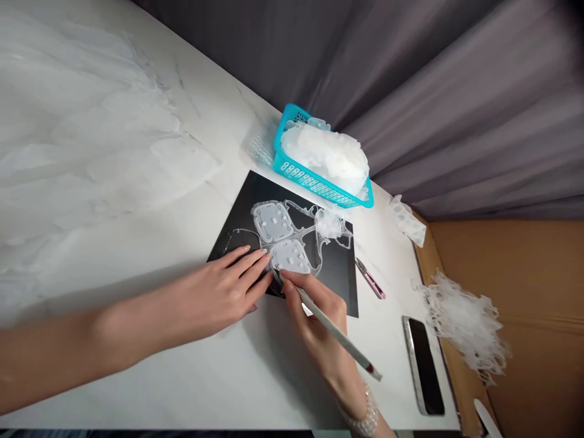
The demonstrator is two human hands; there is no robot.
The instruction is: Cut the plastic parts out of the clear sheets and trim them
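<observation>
A clear moulded plastic frame [295, 233] lies on a black mat [340, 286]. Two rounded-square grey translucent pieces, a farther one [274, 221] and a nearer one [290, 256], sit in it. My left hand [230, 286] rests on the frame's left side, fingers stretched out flat, fingertips touching the edge by the nearer piece. In my right hand [319, 307] is a slim white pen-shaped tool [340, 336], pinched between thumb and fingers. Its working tip meets the lower left edge of the nearer piece, mostly hidden by my fingers.
Behind the mat stands a blue basket [323, 184] heaped with white translucent pieces. A pink cutter [371, 280] and a phone [424, 368] lie at right. Plastic scraps [465, 322] overhang a cardboard box [529, 274]. Translucent sheeting [91, 128] covers the table's left.
</observation>
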